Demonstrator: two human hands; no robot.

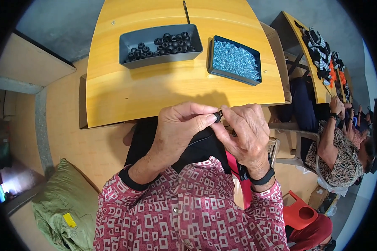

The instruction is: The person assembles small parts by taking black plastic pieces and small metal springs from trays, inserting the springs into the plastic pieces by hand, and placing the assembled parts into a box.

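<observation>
Just beyond the lap, near the table's front edge, my left hand (178,127) pinches a small black rounded part (218,116) between thumb and fingertips. From the other side, my right hand (245,131) closes its thumb and forefinger on the same part. Whether a smaller piece is also between the fingertips cannot be made out. Past my hands, a dark grey bin (132,44) holds many black ring-like parts (171,43) of similar look. To its right, a dark shallow tray (234,79) is filled with small clear bluish pieces (234,60).
Both containers stand on a yellow wooden table (134,96). A thin black rod (186,11) lies at its far side. A green sack (65,205) is at lower left, a red plastic stool (299,211) at lower right. Other people sit along a table (303,54) on the right.
</observation>
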